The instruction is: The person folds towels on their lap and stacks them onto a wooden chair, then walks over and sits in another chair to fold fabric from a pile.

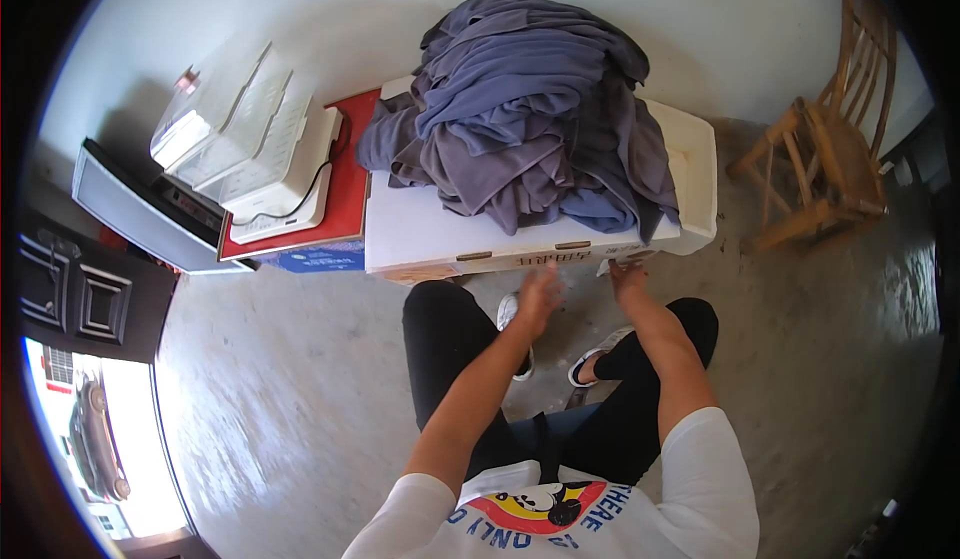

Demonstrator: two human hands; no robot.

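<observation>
A large heap of grey-purple cloth [520, 109] lies on a white cardboard box [410, 224], with some folds hanging near the box's front edge. My left hand [537, 297] is in front of the box's front side and smeared by motion, so its fingers are unclear. To its right, my right hand [627, 281] is close to the box's front near the right end, fingers bent together. A small whitish bit [603, 268] shows at its fingertips, too small to name.
A white appliance with clear plastic covers [290, 174] stands on a red-topped box [350, 139] at left. A flat screen [140, 214] leans beside it. At right are a foam container [700, 174] and a wooden chair [825, 164]. A dark door [95, 289] stands open at far left.
</observation>
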